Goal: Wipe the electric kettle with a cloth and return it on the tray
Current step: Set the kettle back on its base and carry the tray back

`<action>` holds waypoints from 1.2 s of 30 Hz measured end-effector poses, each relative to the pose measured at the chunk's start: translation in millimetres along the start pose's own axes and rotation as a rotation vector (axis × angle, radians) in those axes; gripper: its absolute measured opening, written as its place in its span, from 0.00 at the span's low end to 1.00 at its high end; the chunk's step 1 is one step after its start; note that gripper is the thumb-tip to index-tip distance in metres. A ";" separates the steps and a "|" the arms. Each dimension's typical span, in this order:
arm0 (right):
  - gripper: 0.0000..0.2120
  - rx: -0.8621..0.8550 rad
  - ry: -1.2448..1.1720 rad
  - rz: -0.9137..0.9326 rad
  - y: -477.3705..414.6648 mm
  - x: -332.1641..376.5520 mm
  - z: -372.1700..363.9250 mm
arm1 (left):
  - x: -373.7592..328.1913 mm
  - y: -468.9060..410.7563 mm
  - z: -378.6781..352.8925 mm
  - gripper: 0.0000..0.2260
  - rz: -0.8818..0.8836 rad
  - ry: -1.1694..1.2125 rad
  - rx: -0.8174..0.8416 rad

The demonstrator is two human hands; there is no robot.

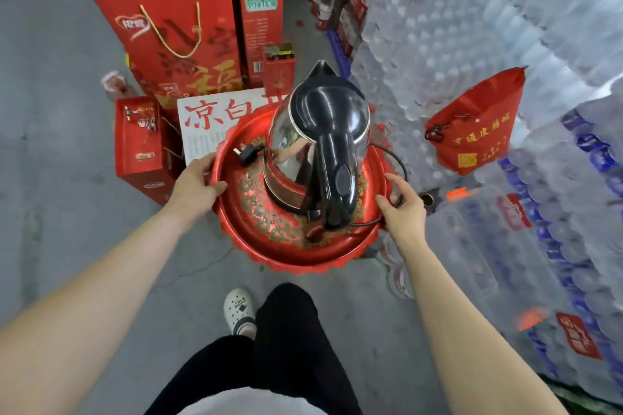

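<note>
A steel electric kettle [290, 141] with a black lid and handle stands upright on a round red tray [269, 246] with gold patterns and a scalloped rim. Its black cord and plug [247, 153] lie on the tray's far left. My left hand [195, 187] grips the tray's left rim, thumb over the edge. My right hand [403, 209] holds the right rim, fingers curled beside the cord. The tray is held above the floor. No cloth is in view.
Red gift boxes [175, 27] and a white sign [215, 118] with red characters stand behind the tray. Stacked packs of bottled water [472, 27] fill the right side, with a red bag [478, 125] on them. Grey concrete floor [50, 111] lies to the left. My legs and a white shoe [239, 310] are below.
</note>
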State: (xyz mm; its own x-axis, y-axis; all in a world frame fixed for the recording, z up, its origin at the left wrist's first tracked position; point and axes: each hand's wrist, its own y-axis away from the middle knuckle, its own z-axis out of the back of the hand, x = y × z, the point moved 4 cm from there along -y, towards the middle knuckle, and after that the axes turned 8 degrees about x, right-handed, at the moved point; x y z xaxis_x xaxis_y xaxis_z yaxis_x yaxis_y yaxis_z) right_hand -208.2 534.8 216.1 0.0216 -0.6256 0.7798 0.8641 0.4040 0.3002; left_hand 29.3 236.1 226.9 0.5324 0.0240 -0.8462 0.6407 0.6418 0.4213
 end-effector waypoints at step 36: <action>0.30 0.408 0.411 0.060 -339.3 -6.8 -289.4 | 178.5 -304.0 26.7 0.22 0.429 -0.092 -0.242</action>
State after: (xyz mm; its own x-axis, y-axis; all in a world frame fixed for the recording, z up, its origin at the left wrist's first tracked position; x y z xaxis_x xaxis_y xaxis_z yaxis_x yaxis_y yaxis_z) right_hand -356.0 208.8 -50.0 0.3284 -0.7683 0.5494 0.5936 0.6203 0.5127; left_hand -55.7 24.8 -43.5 0.7735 0.2635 -0.5764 0.2126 0.7489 0.6277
